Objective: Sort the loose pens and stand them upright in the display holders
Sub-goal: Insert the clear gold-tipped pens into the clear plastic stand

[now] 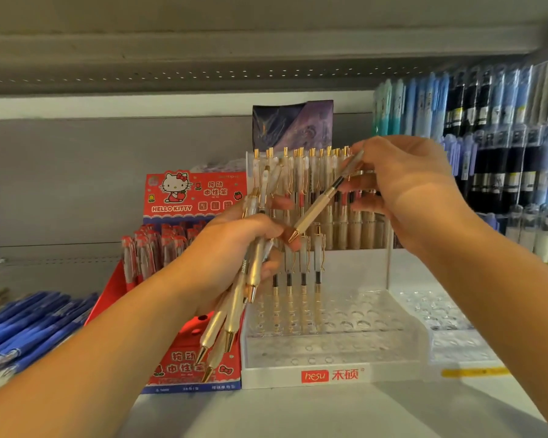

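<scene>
Several cream pens (pixel 231 317) splay from our left hand (pixel 231 245), fingers (pixel 271 265) curled round them; our right hand (pixel 405 184) pinches one tilted pen (pixel 317 208); the loose bunch may slip.

Cream pens (pixel 234 298) with gold tips, red cartoon-cat box (pixel 194 193), blue pens (pixel 29 324), clear holder (pixel 329 343)

Cream-gold pen bundle (pixel 234 311) tips down; single pen (pixel 317 210) tilted diagonally; clear holder (pixel 345 346), four pens (pixel 303 273) upright inside.
</scene>
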